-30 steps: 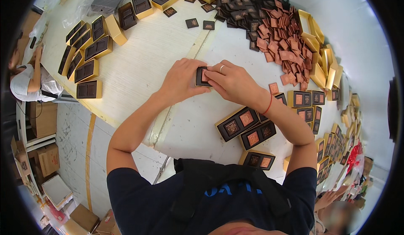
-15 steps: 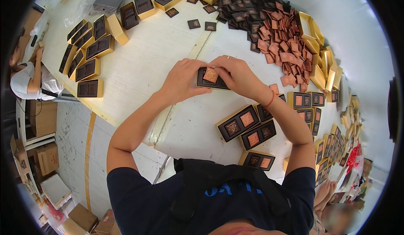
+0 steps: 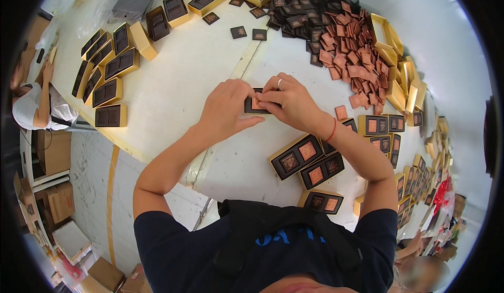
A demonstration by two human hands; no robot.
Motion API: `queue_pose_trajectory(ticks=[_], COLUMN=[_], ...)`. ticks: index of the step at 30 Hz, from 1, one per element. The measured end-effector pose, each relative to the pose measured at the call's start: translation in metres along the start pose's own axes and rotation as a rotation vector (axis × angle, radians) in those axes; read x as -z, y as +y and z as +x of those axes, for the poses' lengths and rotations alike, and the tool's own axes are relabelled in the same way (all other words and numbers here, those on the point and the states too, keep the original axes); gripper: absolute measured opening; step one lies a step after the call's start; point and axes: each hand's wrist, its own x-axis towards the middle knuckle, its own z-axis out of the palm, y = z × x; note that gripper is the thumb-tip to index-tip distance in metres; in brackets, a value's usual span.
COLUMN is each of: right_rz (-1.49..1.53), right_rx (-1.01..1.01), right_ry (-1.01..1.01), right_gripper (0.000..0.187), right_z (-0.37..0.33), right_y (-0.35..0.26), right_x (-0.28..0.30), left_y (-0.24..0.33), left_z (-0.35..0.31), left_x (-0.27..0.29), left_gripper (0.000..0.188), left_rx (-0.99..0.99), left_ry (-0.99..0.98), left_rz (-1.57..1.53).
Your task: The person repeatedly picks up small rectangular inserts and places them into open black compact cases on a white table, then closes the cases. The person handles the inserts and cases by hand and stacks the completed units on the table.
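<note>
In the middle of the table a small gold box with a black two-compartment tray (image 3: pixel 251 106) lies between my hands, partly hidden by them. My left hand (image 3: pixel 224 107) closes round its left end, thumb stretched along the near side. The fingers of my right hand (image 3: pixel 290 103) are pinched together over the tray, on a thin copper-coloured square (image 3: pixel 255 104). That square lies at the tray's left compartment, largely covered by fingertips; whether it is fully seated I cannot tell. Close to my right forearm are boxes holding squares (image 3: pixel 296 156), and a loose copper square (image 3: pixel 340 112).
Gold boxes with bare black trays (image 3: pixel 107 92) stand at the left and far edge. Farther off are heaps of black squares (image 3: pixel 299 17) and copper squares (image 3: pixel 357 57). Gold box parts (image 3: pixel 404 86) and more boxes with squares (image 3: pixel 375 125) line the right. People sit at both sides.
The copper square, tilted above the tray before, is now lower and flatter in it under my right fingertips. My right hand has shifted slightly left, its fingers more bunched.
</note>
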Motion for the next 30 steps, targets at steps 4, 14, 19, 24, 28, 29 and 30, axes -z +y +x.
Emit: queue_pose_trajectory(ticks=[4, 14, 19, 24, 28, 29, 30], right_rz=[0.271, -0.243, 0.608, 0.623, 0.665, 0.632, 0.601], right_rx=[-0.223, -0.083, -0.587, -0.636, -0.592, -0.587, -0.584], right_ry=[-0.337, 0.058, -0.039, -0.061, -0.069, -0.071, -0.074], right_gripper=[0.007, 0.025, 0.027, 0.025, 0.021, 0.02, 0.018], right_z=[0.025, 0.087, 0.051, 0.006, -0.019, -0.02, -0.018], right_y=[0.017, 0.12, 0.078, 0.037, 0.03, 0.027, 0.022], right_x=[0.023, -0.002, 0.03, 0.052, 0.045, 0.046, 0.047], left_y=[0.002, 0.004, 0.0, 0.001, 0.001, 0.002, 0.002], left_z=[-0.003, -0.001, -0.003, -0.001, -0.001, -0.001, -0.001], left_x=[-0.003, -0.002, -0.007, -0.006, -0.006, -0.006, -0.005], left_gripper=[0.035, 0.027, 0.026, 0.028, 0.028, 0.027, 0.026], left_rx=[-0.257, -0.244, -0.228, -0.214, -0.205, -0.202, -0.198], left_ry=[0.19, 0.168, 0.195, 0.193, 0.182, 0.184, 0.185], left_rz=[0.116, 0.091, 0.056, 0.03, 0.021, 0.017, 0.013])
